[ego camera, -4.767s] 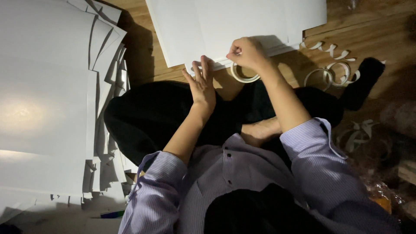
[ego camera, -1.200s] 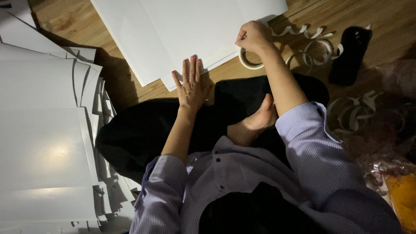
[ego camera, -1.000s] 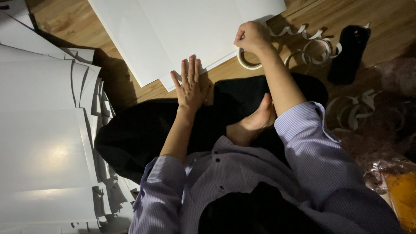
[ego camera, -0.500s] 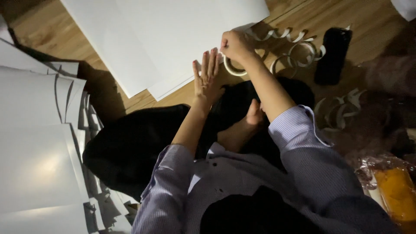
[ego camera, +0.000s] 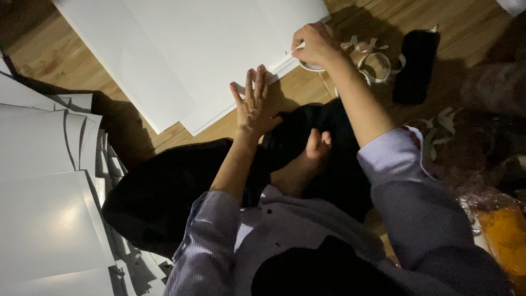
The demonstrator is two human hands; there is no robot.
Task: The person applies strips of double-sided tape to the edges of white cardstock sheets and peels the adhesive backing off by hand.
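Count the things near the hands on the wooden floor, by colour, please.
White: 3 - large white sheets, tape roll under the right hand, heap of curled paper strips.
Black: 1 - flat black object.
Orange: 1 - orange packet.
Total: 5.
The left hand presses flat on the sheets' edge.

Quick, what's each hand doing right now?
Left hand: open, fingers spread flat on the edge of the white sheets.
Right hand: closed, pinching a strip pulled from the tape roll.
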